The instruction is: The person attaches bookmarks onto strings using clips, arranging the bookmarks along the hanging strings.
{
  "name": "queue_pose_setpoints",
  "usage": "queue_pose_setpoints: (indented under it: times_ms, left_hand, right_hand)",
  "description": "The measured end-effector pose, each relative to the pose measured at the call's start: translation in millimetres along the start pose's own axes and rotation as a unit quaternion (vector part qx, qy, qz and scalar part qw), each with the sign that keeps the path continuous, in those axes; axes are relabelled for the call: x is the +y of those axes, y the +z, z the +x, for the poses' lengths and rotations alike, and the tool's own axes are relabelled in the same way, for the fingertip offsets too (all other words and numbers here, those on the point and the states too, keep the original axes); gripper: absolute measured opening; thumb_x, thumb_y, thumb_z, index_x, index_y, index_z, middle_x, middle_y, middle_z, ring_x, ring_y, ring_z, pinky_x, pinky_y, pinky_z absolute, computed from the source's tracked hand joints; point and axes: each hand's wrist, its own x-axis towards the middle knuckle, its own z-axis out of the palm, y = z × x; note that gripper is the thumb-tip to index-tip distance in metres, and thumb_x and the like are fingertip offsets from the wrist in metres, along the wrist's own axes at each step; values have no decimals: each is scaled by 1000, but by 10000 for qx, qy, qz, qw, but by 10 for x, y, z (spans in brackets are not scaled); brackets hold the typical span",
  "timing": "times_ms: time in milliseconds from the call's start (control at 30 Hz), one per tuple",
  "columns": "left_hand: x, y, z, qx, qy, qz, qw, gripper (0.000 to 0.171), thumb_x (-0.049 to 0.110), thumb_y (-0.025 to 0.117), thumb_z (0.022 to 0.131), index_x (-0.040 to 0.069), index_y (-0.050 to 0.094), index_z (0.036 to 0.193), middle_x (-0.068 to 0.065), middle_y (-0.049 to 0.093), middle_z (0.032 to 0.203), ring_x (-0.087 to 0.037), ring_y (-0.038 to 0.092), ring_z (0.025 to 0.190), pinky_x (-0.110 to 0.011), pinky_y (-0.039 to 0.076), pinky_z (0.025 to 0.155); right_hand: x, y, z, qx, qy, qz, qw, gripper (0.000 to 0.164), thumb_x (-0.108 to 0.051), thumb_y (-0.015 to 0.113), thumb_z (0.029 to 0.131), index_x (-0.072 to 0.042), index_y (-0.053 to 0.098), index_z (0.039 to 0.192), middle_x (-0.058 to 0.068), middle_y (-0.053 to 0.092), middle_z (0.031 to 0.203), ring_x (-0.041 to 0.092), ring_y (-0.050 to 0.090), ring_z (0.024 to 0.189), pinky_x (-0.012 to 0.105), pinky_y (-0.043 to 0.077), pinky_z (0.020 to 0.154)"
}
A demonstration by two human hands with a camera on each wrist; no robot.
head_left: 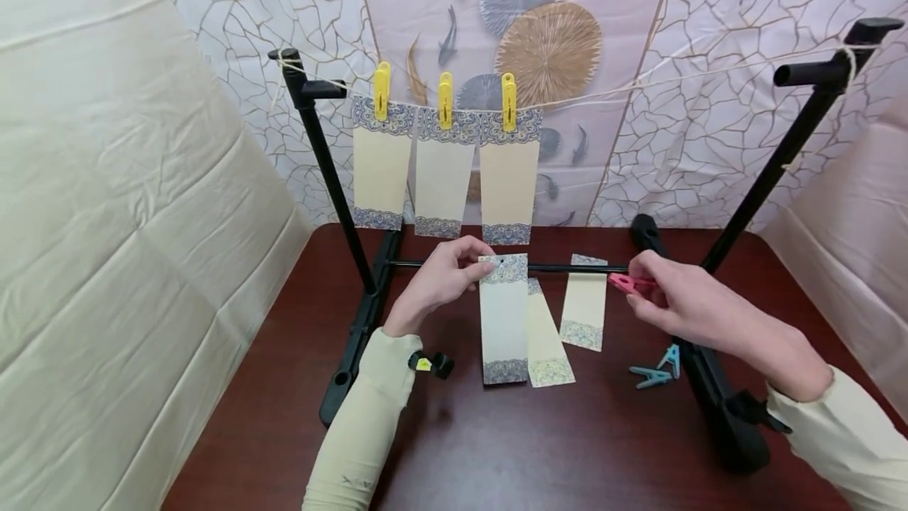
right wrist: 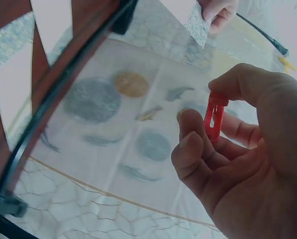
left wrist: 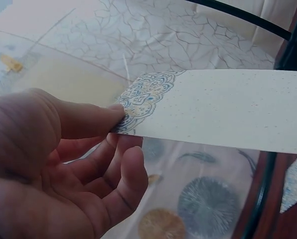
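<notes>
Pale sleeves (head_left: 362,436) come in over the lower edge, covering both forearms. The left hand (head_left: 443,278) pinches a white card (head_left: 504,326) near the left corner of its patterned top, between thumb and fingers, holding it over the dark surface (head_left: 496,456). The right hand (head_left: 688,294) grasps a red clothespin (head_left: 624,284) between thumb and fingers, apart from that card and to its right. Two loose cards (head_left: 584,306) lie between the hands, one partly hidden behind the held card. Two blue clothespins (head_left: 649,377) rest just below the right hand. Higher up, yellow clothespins (head_left: 445,105) fasten three hanging cards (head_left: 443,176) to a string strung across a black frame (head_left: 780,168).
</notes>
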Motion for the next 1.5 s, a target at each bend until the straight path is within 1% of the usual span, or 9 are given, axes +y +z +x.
queue_pose_setpoints:
  times_ms: [167,467,633,733,833,967,1133,1300,1500]
  left_hand:
    - [164,-47,39,100,231,113,9996,14,20,67,94,15,67,108,-5,65,92,-34,64,82,-28,53,66]
    - [406,-58,110,158,647,259,9974,15,20,67,94,13,67,107,-4,66,92,-22,61,78,-25,50,65]
    - [562,-62,164,84,827,125,9965,15,17,66,94,10,67,107,-6,66,91,-30,63,79,-27,53,67]
    - [641,-57,196,105,856,155,9962,14,18,66,94,10,67,106,-5,65,89,-32,62,79,-26,51,66]
    - [724,-36,233,157,938,254,9951,13,19,66,94,11,67,105,-3,65,87,-23,59,74,-24,47,64]
    - [824,7,281,190,996,207,9946,15,19,67,94,10,68,106,-1,64,85,-13,55,67,-22,46,62]
    - [896,44,318,246,1031,129,9943,15,18,66,95,10,69,107,-1,63,83,-12,52,65,-22,43,59]
    - [961,78,372,351,1055,118,9937,17,22,62,98,12,70,110,0,65,88,-13,52,68,-24,44,62]
    - [1036,125,416,445,1043,143,9934,18,23,61,98,14,71,110,2,63,83,-12,52,67,-24,43,61]
  right_hand:
    - [-42,-142,61,471,-342,-311,9978,26,-9,75,81,-14,58,100,-8,53,77,-2,44,63,20,40,52]
    - [-118,-389,199,1033,-504,-457,9923,27,-10,80,80,-15,62,99,-9,60,76,-1,50,63,21,42,55]
    - [-104,-476,309,1790,-1468,-249,9725,17,-17,79,83,-12,66,92,-9,60,78,-4,47,68,15,40,59]
    - [-111,-514,367,2084,-1759,-98,9620,14,-27,74,88,-13,71,92,-8,60,83,-6,46,73,15,40,63]
    - [-143,-563,403,2189,-1735,4,9602,9,-13,77,84,-13,73,91,-6,62,84,-6,45,74,14,37,65]
    - [-194,-621,443,2416,-1685,15,9556,22,8,79,73,-7,72,88,1,65,87,-4,44,77,13,36,67]
    - [-249,-701,513,2629,-1533,73,9525,12,7,74,81,-1,70,89,7,66,89,-11,46,84,5,38,74]
    - [-310,-783,620,2899,-1422,288,9460,32,16,78,71,3,69,98,9,68,90,-20,52,86,0,41,77]
    - [-385,-853,723,3122,-1307,414,9401,40,10,75,79,7,59,116,14,71,94,-23,56,88,2,43,77]
